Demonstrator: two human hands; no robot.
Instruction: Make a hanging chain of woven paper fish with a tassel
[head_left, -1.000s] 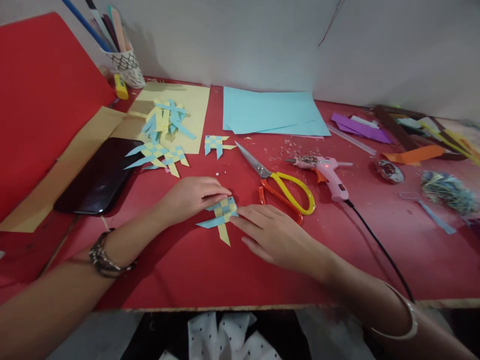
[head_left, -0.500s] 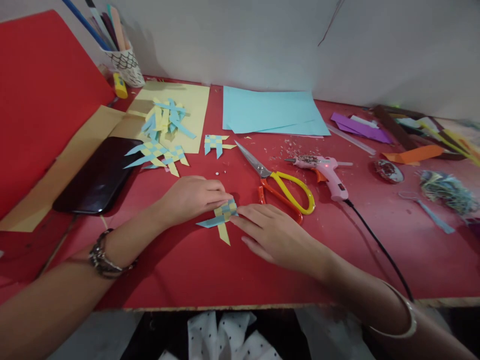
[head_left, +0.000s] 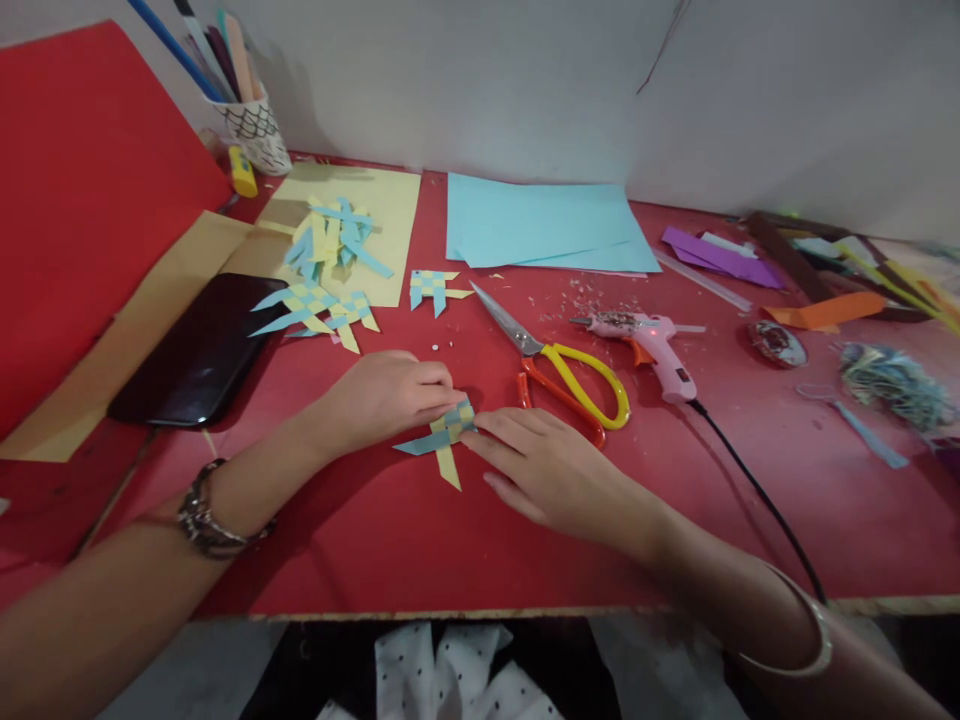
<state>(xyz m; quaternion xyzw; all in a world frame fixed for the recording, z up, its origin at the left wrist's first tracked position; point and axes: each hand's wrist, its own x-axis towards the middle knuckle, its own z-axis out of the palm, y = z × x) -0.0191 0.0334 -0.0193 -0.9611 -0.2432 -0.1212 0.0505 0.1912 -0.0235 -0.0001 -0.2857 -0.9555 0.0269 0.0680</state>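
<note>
A small woven paper fish point(head_left: 451, 428) in blue and yellow strips lies on the red table in front of me, its blue and yellow strip ends pointing left and down. Curled fingers of my left hand point(head_left: 390, 392) grip its upper edge and hide part of it. From the right, my right hand point(head_left: 544, 460) pinches its right edge with the fingertips. Another woven paper fish point(head_left: 429, 287) lies farther back, and more woven fish point(head_left: 315, 305) lie overlapping to the left. Scissors point(head_left: 551, 360) with yellow and orange handles rest just beyond my right hand, blades partly apart.
A pink glue gun point(head_left: 652, 345) with a lit red light trails its black cord point(head_left: 757, 490) toward the front edge. A black phone point(head_left: 199, 350) lies left. Behind are cut paper strips point(head_left: 341, 235), blue sheets point(head_left: 540, 220) and a pen cup point(head_left: 259, 130). Orange paper point(head_left: 829, 310) lies right.
Almost nothing differs. The fingers of my left hand have shifted very slightly at the fish's upper edge; my right hand and the fish stay in place.
</note>
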